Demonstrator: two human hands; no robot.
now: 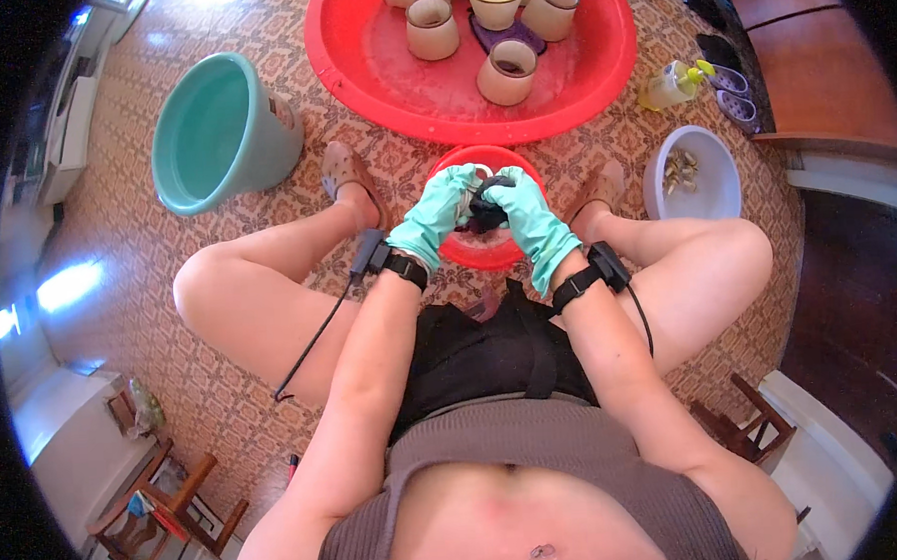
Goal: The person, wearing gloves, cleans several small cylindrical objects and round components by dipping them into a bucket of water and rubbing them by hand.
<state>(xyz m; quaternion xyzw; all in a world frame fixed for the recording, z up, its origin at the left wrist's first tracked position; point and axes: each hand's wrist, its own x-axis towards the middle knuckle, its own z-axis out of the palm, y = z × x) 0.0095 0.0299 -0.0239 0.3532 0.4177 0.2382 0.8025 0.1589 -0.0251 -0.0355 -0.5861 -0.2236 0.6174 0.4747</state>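
gripped from both sides, but how?
— left hand [442, 206] and right hand [528, 208], gloved, close on the dark thing [487, 214], fingers curled inward, forearms [376, 348] converging from the near side.
— its look?
— black, partly covered; its kind cannot be told. held over the small red basin [483, 151], near side of the large red tub [472, 131].

Green-gloved hands [445, 202]: two, one left and one right
Dark held thing [489, 214]: count partly hidden by the hands
Red basins [386, 101]: two, one large and one small
Beige vessels [507, 82]: at least five, the far ones overlapping
Teal bucket [280, 137]: one
Lavender bowl [703, 204]: one
Pale pieces [680, 172]: several, too small to count
Pump bottle [670, 86]: one
Lavender clogs [735, 107]: two
Beige shoes [339, 167]: two
Wrist straps [406, 271]: two
Wooden stools [181, 500]: at least two
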